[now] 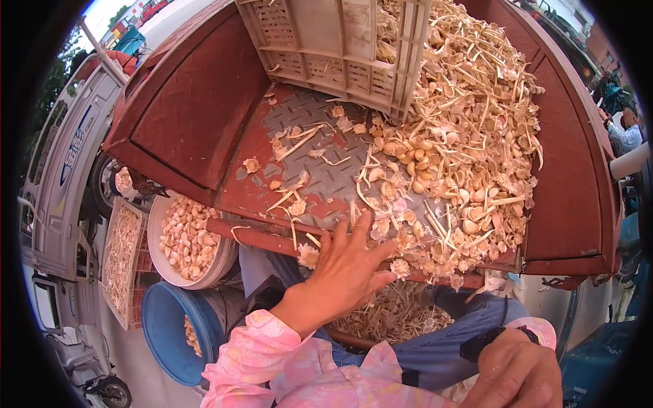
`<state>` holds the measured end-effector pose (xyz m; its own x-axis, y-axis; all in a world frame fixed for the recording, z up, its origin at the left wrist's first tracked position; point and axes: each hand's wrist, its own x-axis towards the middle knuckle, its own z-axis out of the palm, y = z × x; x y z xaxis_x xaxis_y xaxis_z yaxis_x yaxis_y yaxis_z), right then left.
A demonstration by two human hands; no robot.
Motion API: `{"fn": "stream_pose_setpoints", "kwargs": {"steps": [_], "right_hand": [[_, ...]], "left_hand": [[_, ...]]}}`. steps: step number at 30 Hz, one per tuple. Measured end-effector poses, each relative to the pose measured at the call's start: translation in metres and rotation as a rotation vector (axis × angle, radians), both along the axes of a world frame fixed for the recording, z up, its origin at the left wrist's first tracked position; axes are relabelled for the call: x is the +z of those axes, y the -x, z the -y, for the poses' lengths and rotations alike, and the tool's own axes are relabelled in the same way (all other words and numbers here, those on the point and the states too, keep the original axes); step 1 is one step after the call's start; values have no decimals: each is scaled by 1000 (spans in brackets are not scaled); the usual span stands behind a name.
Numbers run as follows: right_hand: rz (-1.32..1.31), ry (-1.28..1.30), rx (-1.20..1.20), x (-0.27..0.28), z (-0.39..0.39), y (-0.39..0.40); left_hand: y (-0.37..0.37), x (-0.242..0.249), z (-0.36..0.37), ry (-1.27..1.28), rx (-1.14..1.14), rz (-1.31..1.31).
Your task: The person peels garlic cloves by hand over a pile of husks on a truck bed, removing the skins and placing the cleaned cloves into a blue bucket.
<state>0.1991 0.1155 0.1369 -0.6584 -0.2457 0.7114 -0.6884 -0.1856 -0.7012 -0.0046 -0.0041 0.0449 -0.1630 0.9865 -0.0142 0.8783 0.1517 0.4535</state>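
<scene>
My left hand point(350, 268) lies at the front edge of the red metal bed point(292, 183), fingers spread and holding nothing, beside dry stems and husks. To its right spreads a large heap of garlic cloves, husks and stems point(469, 136). Low at the right, my right hand point(520, 374) is closed with its fingers curled; what it may hold is hidden. A pale plastic crate point(326, 47) stands tilted on the bed, against the heap.
At the left are a white bucket of cloves point(189, 238), a blue bucket point(163, 326) with some cloves, and a crate of garlic point(122, 265). A grey vehicle point(68, 156) stands beyond. Another person point(624, 132) is at the far right. Husks lie below, between my legs.
</scene>
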Motion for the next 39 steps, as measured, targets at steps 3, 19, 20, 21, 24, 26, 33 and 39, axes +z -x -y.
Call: {"fn": "stream_pose_setpoints", "kwargs": {"steps": [3,19,20,21,24,26,33,39], "right_hand": [[-74,-20,-92,8,7,6],[628,-623,-1109,-94,-91,123],[541,-791,-1145,-99,-99,135],[449,-959,-1173,-105,-103,144],[458,-1256,-1147,-120,-102,157],[460,-1281,-1148,-132,-103,161],[951,-293,-924,-86,-66,148],[1235,-509,-124,-54,40,211]], "left_hand": [[25,14,-23,-227,60,46],[58,-24,-56,-313,264,460],[55,-22,-48,-323,278,689],[50,-14,-37,-331,291,919],[39,7,-11,-368,259,1252],[32,14,1,-440,210,1213],[-10,82,67,-933,-494,1114],[-19,79,99,-1228,-536,1129]]}}
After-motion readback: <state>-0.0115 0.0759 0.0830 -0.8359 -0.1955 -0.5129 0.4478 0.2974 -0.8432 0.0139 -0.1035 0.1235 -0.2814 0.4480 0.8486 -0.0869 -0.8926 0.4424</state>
